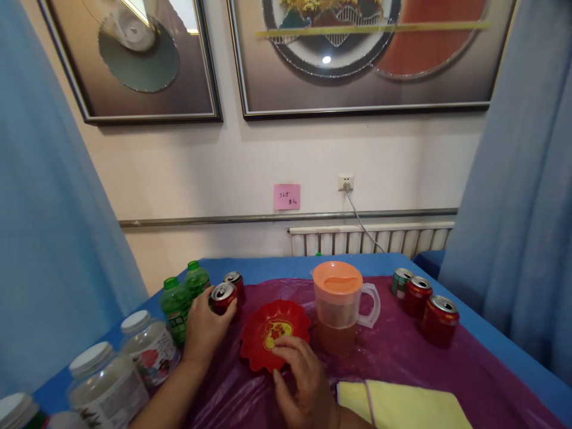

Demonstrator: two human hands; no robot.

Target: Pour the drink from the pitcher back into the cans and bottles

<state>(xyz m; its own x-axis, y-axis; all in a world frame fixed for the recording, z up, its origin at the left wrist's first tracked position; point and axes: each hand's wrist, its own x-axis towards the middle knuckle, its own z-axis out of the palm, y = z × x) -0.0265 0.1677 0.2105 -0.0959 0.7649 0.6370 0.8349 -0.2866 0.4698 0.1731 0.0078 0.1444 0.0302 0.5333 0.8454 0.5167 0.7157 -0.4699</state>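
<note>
My left hand [206,326] is closed around a red drink can [223,298] with an opened top, thumb on its right side. Another red can [236,285] stands just behind it. Beside that hand, on its left, are two green plastic bottles [175,304] without caps. My right hand [304,381] hovers at the near rim of a red scalloped plate [254,333] with a yellow printed centre. Its thumb and fingers are apart with nothing visible between them; whether they touch the plate I cannot tell.
A clear pitcher [335,333] with an orange lid holds amber liquid. Three opened cans, including a red one [440,322], stand at right. A folded yellow cloth [406,405] lies in front. White-lidded jars [149,351] line the left. Purple sheeting [379,369] covers the blue table.
</note>
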